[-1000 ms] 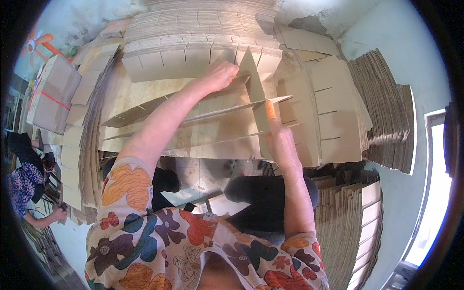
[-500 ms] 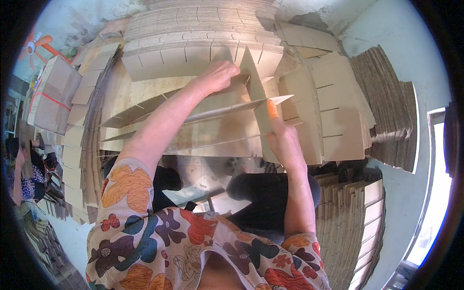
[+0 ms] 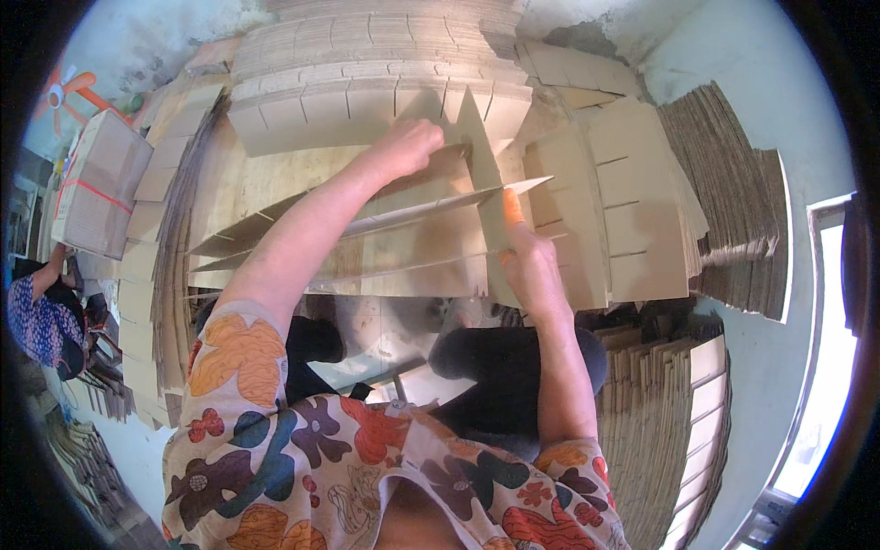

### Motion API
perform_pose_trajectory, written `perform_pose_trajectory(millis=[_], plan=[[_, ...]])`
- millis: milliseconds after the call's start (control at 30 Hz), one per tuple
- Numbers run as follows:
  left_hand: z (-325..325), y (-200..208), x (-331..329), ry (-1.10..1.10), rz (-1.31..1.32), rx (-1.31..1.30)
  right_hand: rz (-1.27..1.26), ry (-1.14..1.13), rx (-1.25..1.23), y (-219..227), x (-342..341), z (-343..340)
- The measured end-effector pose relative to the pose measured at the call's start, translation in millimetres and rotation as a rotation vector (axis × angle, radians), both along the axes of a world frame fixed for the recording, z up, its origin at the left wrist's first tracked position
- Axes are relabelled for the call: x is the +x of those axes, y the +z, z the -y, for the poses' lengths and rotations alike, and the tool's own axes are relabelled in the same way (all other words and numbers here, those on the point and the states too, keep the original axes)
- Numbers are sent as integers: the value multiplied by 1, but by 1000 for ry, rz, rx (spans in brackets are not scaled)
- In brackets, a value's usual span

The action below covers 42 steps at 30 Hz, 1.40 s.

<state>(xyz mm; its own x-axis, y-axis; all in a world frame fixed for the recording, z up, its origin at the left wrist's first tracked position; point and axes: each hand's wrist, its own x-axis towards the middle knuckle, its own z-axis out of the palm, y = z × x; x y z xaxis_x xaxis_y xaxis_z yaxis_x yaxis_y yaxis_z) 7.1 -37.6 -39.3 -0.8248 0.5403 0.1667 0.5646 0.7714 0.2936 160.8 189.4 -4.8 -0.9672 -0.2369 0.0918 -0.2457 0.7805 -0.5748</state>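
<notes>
Three long slotted cardboard strips (image 3: 417, 212) stand on edge, running left to right in front of me. A shorter cardboard cross strip (image 3: 479, 151) crosses them near their right ends. My left hand (image 3: 414, 148) is closed at the right end of the farthest long strip, gripping it beside the cross strip; its fingertips are partly hidden. My right hand (image 3: 532, 266) is closed on the near part of the cross strip. An orange cover (image 3: 512, 203) sits on one of its fingers, which presses where the middle long strip meets the cross strip.
Stacks of slotted cardboard (image 3: 367, 105) stand at the back of the wooden table (image 3: 261, 179). More cardboard piles (image 3: 632, 202) lie right and a row (image 3: 147, 220) left. At far left are a taped carton (image 3: 103, 188), an orange fan (image 3: 57, 94) and another person's patterned sleeve (image 3: 37, 316).
My left hand has shifted slightly left and nearer. My right hand stays on the cross strip. At far left, the other person has come further into view, a hand at the carton.
</notes>
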Motion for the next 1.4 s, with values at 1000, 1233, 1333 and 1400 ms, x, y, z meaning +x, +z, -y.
perform_pose_trajectory(millis=[1000,1233,1333,1400], plan=[[-8,-11,-15,-155,156,124,23,40,47,-25,5,-11],[13,25,-12,-100,415,-116,-77,6,291,-25,-2,-24],[59,14,-3,-77,367,-111,-85,-14,292,-9,-4,-26],[93,11,7,6,389,-49,-100,-61,353,-18,-11,-34]])
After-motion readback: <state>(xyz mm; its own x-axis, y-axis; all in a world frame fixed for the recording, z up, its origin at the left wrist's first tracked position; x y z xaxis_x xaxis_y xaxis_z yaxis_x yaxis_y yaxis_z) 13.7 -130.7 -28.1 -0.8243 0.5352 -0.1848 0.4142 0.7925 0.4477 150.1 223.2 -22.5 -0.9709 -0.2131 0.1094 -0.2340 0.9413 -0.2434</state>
